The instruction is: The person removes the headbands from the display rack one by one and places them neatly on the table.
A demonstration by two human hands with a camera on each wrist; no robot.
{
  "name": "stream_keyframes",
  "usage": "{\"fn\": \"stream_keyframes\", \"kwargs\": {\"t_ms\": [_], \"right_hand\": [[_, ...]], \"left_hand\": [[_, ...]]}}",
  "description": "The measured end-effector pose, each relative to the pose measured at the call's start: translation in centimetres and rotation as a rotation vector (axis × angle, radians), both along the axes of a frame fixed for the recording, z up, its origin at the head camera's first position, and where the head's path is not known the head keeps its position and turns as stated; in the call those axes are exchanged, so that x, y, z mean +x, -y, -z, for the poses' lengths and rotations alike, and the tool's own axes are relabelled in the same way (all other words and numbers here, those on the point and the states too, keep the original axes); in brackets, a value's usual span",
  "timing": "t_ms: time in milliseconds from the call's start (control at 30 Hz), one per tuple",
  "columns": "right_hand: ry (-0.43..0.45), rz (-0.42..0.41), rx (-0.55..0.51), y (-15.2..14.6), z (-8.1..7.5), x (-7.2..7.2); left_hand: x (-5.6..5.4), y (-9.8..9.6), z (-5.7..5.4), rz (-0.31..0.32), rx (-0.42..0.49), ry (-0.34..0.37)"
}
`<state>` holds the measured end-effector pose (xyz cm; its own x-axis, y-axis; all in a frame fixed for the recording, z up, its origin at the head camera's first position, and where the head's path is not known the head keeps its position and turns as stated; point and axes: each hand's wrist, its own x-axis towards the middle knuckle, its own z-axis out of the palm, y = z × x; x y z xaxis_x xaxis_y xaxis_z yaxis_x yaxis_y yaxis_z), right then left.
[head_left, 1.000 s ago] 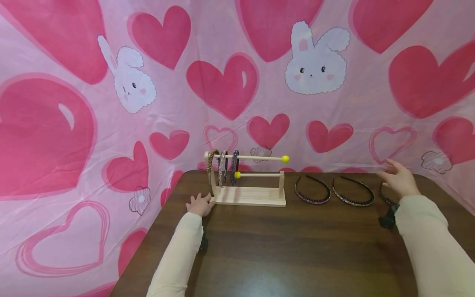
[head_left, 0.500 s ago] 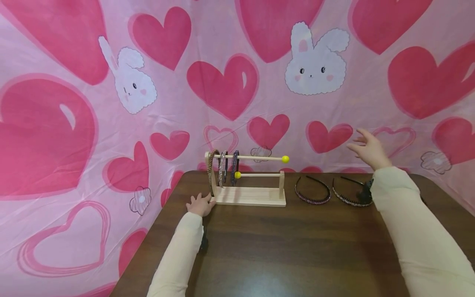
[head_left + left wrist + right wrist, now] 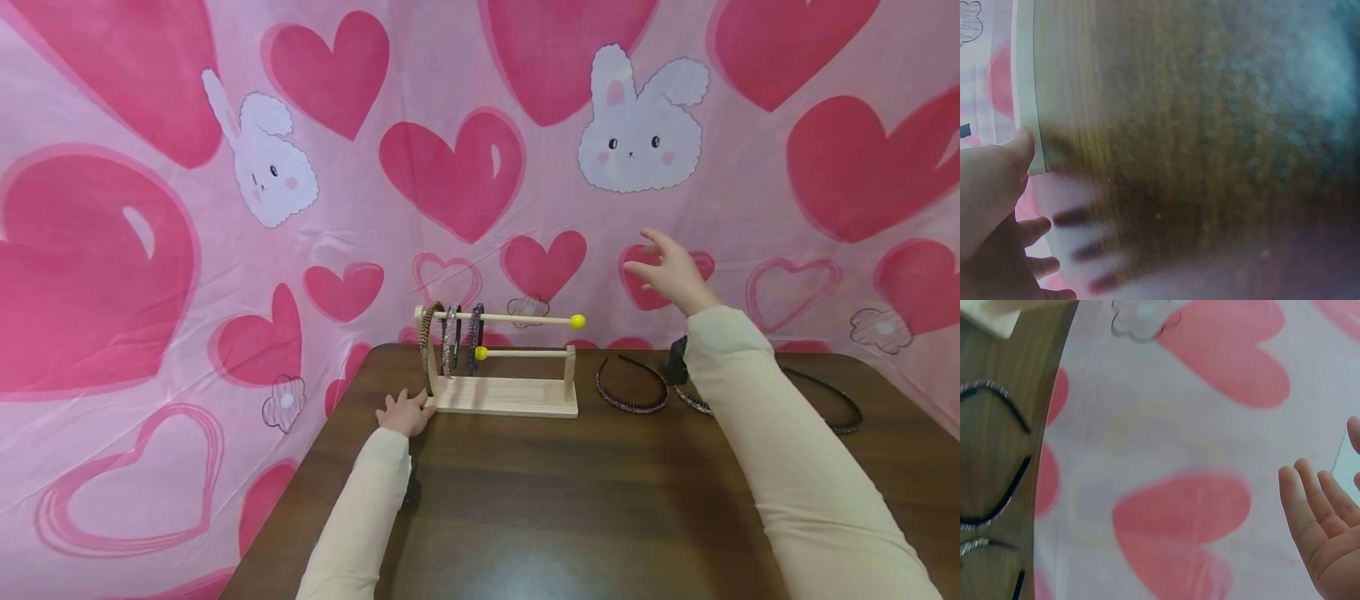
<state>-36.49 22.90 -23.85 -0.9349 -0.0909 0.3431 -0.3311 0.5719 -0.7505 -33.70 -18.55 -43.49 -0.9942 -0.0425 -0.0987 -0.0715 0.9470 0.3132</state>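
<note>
My left hand (image 3: 405, 414) rests on the table at the left end of a pale wooden headband stand (image 3: 517, 398), fingers spread. In the left wrist view its thumb touches the end of the stand's base (image 3: 1027, 81). Several headbands hang at the left of the upper rod, among them a gold-brown one (image 3: 426, 342) and a dark blue one (image 3: 474, 337). My right hand (image 3: 675, 271) is raised above the table's back edge, fingers loosely extended, holding nothing. Beneath it lie a purplish headband (image 3: 633, 407) and a silvery one (image 3: 693, 402), the latter partly hidden by the right arm.
Another dark headband (image 3: 847, 428) lies farther right, partly behind the sleeve. Yellow balls cap the upper rod (image 3: 578, 321) and the lower rod (image 3: 481, 353). A pink heart-print cloth (image 3: 450, 50) hangs right behind the brown table (image 3: 510, 500).
My right hand has risen from over the rightmost headband and moved left through the air, uncovering part of that headband. The left hand and the stand have stayed in place.
</note>
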Motion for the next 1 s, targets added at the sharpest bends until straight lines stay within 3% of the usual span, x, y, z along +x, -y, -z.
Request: {"fn": "stream_keyframes", "kwargs": {"t_ms": [300,767,1000], "right_hand": [[-0.024,-0.086,0.011,4.5,-0.2,-1.2],[-0.041,-0.19,0.123,12.2,0.0,0.1],[0.031,-0.253,0.111,14.9,1.1,0.3]], "left_hand": [[0.0,0.0,0.0,0.003,-0.003,0.001],[-0.1,0.0,0.2,0.004,0.002,-0.002],[0.0,0.1,0.0,-0.003,0.007,0.005]]}}
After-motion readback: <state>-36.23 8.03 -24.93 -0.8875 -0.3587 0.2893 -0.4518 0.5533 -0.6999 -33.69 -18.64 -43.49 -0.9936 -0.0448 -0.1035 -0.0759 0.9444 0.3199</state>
